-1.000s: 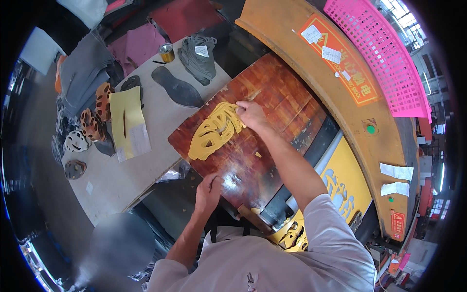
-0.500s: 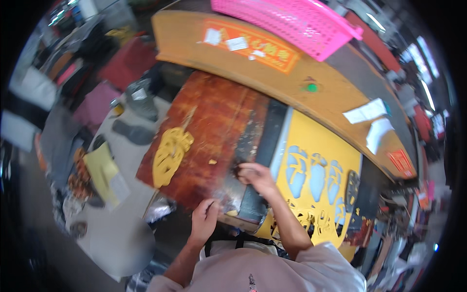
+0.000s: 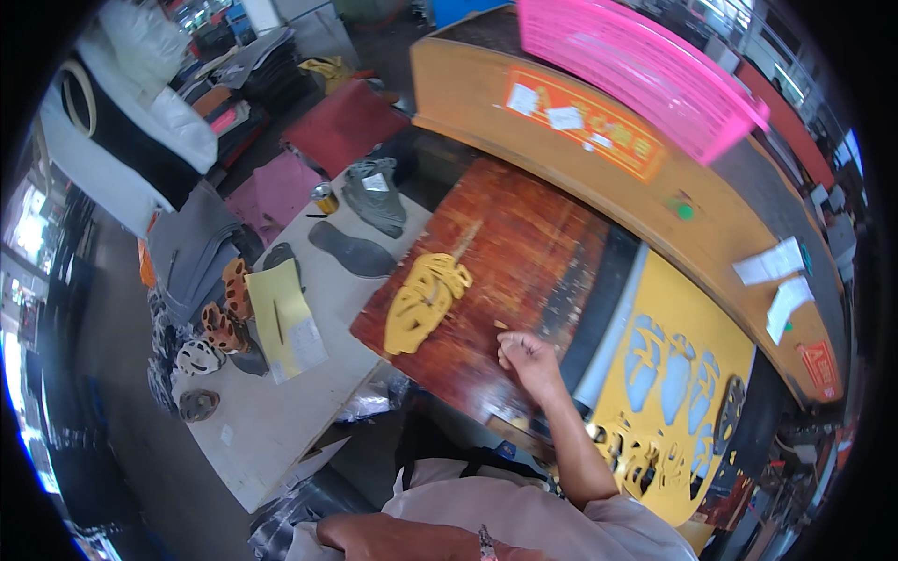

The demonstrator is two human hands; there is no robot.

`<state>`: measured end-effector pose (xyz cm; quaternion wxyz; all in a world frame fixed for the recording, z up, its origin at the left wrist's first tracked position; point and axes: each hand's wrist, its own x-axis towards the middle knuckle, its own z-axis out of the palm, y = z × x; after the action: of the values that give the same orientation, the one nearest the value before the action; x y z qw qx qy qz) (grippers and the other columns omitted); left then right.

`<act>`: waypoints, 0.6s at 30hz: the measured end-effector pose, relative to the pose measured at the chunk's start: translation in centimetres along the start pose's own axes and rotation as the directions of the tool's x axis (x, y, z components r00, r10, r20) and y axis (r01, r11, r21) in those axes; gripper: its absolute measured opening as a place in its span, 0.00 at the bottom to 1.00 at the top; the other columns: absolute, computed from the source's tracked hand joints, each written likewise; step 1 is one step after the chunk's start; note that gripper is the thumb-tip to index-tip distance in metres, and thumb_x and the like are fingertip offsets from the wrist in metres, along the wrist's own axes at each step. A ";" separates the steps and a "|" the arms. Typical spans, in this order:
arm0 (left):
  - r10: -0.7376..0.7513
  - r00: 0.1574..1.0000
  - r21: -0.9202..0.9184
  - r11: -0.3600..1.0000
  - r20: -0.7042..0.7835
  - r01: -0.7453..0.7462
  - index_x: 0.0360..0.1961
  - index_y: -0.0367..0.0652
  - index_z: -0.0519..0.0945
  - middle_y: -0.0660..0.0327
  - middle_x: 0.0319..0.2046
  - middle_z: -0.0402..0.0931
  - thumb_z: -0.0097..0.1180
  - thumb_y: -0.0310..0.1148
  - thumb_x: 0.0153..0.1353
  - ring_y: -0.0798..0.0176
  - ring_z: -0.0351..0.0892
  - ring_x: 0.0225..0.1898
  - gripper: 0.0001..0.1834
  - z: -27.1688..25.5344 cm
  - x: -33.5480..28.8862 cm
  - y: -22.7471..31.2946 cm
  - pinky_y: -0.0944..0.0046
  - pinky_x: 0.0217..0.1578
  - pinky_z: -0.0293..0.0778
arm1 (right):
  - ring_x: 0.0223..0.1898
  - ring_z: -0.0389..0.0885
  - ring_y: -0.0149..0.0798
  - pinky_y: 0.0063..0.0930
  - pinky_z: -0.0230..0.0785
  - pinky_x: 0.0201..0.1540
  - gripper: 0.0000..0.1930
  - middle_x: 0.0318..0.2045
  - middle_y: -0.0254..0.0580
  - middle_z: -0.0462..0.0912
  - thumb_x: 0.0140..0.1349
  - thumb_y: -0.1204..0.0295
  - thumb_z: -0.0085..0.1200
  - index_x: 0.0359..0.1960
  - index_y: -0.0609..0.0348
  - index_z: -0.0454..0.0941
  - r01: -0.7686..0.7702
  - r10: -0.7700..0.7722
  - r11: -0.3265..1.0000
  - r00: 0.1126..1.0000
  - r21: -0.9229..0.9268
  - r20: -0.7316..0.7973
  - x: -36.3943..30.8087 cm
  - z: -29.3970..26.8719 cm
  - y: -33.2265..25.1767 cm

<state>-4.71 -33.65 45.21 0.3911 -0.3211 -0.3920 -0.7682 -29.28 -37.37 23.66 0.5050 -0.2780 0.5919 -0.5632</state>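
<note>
My right hand is over the near right part of a worn red-brown board, its fingers curled in. Whether anything is inside them is hidden. A small yellow scrap lies just beyond its knuckles. On the left of the board rests a yellow shoe-upper piece with cut-out slots. My left forearm crosses the front of my body at the lower edge, and the hand at its end is out of the picture. Right of the board lies a yellow sheet with shoe-shaped openings cut through it.
An orange-brown machine beam spans the back, carrying a pink basket. On the left grey table are a dark sole, a grey shoe upper, a can, a yellow paper and several brown cut-out pieces.
The view has swung left, shifting the scene rightward. My left hand has drawn back from the board's near edge to my body. My right hand remains by the board, fingers curled.
</note>
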 end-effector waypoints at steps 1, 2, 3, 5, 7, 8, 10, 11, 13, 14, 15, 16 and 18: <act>0.011 1.000 0.009 1.000 -0.020 -0.011 0.74 0.38 0.69 0.44 0.58 0.79 0.65 0.60 0.67 0.36 0.84 0.51 0.46 -1.6 -0.2 1.7 0.40 0.51 0.82 | 0.34 0.82 0.26 0.22 0.76 0.40 0.12 0.34 0.35 0.86 0.78 0.70 0.58 0.52 0.68 0.86 0.017 -0.015 0.999 0.999 -0.043 0.030 2.7 2.2 -1.1; 0.021 0.999 0.022 1.000 -0.044 -0.020 0.75 0.38 0.69 0.44 0.59 0.78 0.65 0.60 0.67 0.36 0.83 0.52 0.45 -3.3 -0.3 3.6 0.39 0.51 0.82 | 0.35 0.82 0.25 0.23 0.76 0.41 0.12 0.33 0.33 0.86 0.78 0.70 0.58 0.52 0.67 0.86 0.060 -0.049 0.991 0.994 -0.119 0.093 5.7 4.5 -2.3; 0.034 0.997 0.036 0.999 -0.067 -0.032 0.75 0.38 0.68 0.44 0.60 0.77 0.64 0.59 0.68 0.35 0.83 0.53 0.45 -5.1 -0.5 5.5 0.39 0.52 0.82 | 0.35 0.82 0.25 0.23 0.76 0.42 0.13 0.33 0.32 0.86 0.78 0.69 0.58 0.51 0.67 0.86 0.105 -0.079 0.978 0.986 -0.179 0.146 9.2 7.3 -3.3; 0.054 0.991 0.060 0.997 -0.123 -0.047 0.76 0.39 0.66 0.44 0.63 0.75 0.62 0.59 0.69 0.35 0.82 0.55 0.45 -9.1 -0.9 9.5 0.38 0.53 0.82 | 0.35 0.82 0.25 0.23 0.76 0.42 0.11 0.34 0.31 0.86 0.78 0.70 0.57 0.51 0.65 0.86 0.259 -0.176 0.907 0.949 -0.331 0.261 16.1 13.5 -4.7; 0.088 0.978 0.088 0.993 -0.189 -0.072 0.77 0.39 0.65 0.44 0.65 0.73 0.61 0.59 0.70 0.34 0.81 0.57 0.45 -13.1 -1.5 12.9 0.37 0.54 0.82 | 0.33 0.82 0.24 0.22 0.76 0.39 0.10 0.33 0.31 0.85 0.75 0.71 0.58 0.47 0.66 0.86 0.325 -0.182 0.882 0.903 -0.340 0.390 23.5 20.0 -5.0; 0.101 0.971 0.102 0.992 -0.216 -0.081 0.77 0.39 0.64 0.44 0.66 0.72 0.60 0.59 0.71 0.34 0.80 0.58 0.45 -15.0 -1.8 14.3 0.37 0.54 0.81 | 0.32 0.82 0.25 0.22 0.75 0.38 0.09 0.32 0.31 0.85 0.75 0.72 0.56 0.46 0.65 0.86 0.287 -0.106 0.866 0.906 -0.411 0.410 27.3 23.3 -4.9; 0.122 0.952 0.125 0.988 -0.279 -0.090 0.78 0.39 0.63 0.44 0.68 0.69 0.58 0.58 0.72 0.33 0.79 0.60 0.44 -18.5 -2.4 17.0 0.36 0.55 0.81 | 0.30 0.83 0.25 0.24 0.75 0.37 0.09 0.29 0.31 0.85 0.74 0.72 0.55 0.43 0.63 0.86 0.313 -0.088 0.788 0.910 -0.530 0.406 34.2 29.2 -4.0; 0.126 0.945 0.136 0.987 -0.301 -0.089 0.78 0.39 0.62 0.44 0.69 0.68 0.57 0.58 0.73 0.33 0.78 0.61 0.44 -20.2 -2.7 18.1 0.35 0.55 0.81 | 0.29 0.85 0.28 0.26 0.76 0.37 0.10 0.28 0.35 0.86 0.72 0.69 0.56 0.42 0.62 0.87 0.411 -0.178 0.694 0.894 -0.591 0.412 37.4 32.0 -3.4; 0.132 0.917 0.168 0.983 -0.377 -0.072 0.79 0.40 0.60 0.44 0.71 0.66 0.56 0.58 0.74 0.32 0.77 0.62 0.44 -23.0 -3.7 20.2 0.35 0.56 0.81 | 0.46 0.87 0.61 0.50 0.79 0.51 0.12 0.40 0.56 0.89 0.69 0.63 0.56 0.41 0.55 0.89 0.403 -0.167 0.590 0.909 -0.699 0.383 43.2 36.7 -2.5; 0.133 0.894 0.191 0.980 -0.427 -0.054 0.80 0.40 0.60 0.44 0.72 0.65 0.55 0.57 0.74 0.32 0.77 0.63 0.44 -24.2 -4.3 21.1 0.34 0.57 0.81 | 0.46 0.87 0.63 0.53 0.78 0.51 0.14 0.40 0.57 0.89 0.68 0.62 0.56 0.39 0.57 0.89 0.416 -0.195 0.534 0.908 -0.736 0.371 45.3 38.6 -2.1; 0.133 0.852 0.218 0.976 -0.506 -0.023 0.80 0.40 0.59 0.44 0.73 0.64 0.54 0.57 0.75 0.31 0.76 0.64 0.44 -25.0 -5.0 21.9 0.34 0.57 0.81 | 0.48 0.87 0.62 0.52 0.79 0.53 0.15 0.41 0.58 0.89 0.67 0.60 0.57 0.40 0.57 0.90 0.418 -0.208 0.436 0.909 -0.797 0.362 47.3 40.4 -1.7; 0.134 0.804 0.242 0.970 -0.579 0.013 0.80 0.40 0.58 0.44 0.75 0.63 0.53 0.57 0.76 0.31 0.76 0.65 0.44 -26.0 -5.8 22.6 0.33 0.58 0.81 | 0.50 0.87 0.60 0.51 0.79 0.54 0.16 0.43 0.57 0.90 0.68 0.59 0.58 0.43 0.57 0.90 0.380 -0.143 0.418 0.924 -0.825 0.354 49.2 42.0 -1.6; 0.161 0.584 0.268 0.958 -0.795 0.101 0.81 0.40 0.56 0.44 0.77 0.61 0.52 0.57 0.77 0.30 0.75 0.67 0.43 -28.0 -7.8 23.8 0.32 0.59 0.80 | 0.53 0.88 0.58 0.48 0.79 0.56 0.19 0.46 0.57 0.90 0.68 0.56 0.58 0.45 0.58 0.90 0.284 -0.049 0.346 0.957 -0.894 0.285 51.9 44.6 -1.5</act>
<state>14.16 -63.99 33.68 0.5815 0.1173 -0.2710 -0.7581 -6.38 -101.57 16.77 0.2585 -0.6297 0.7174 -0.1480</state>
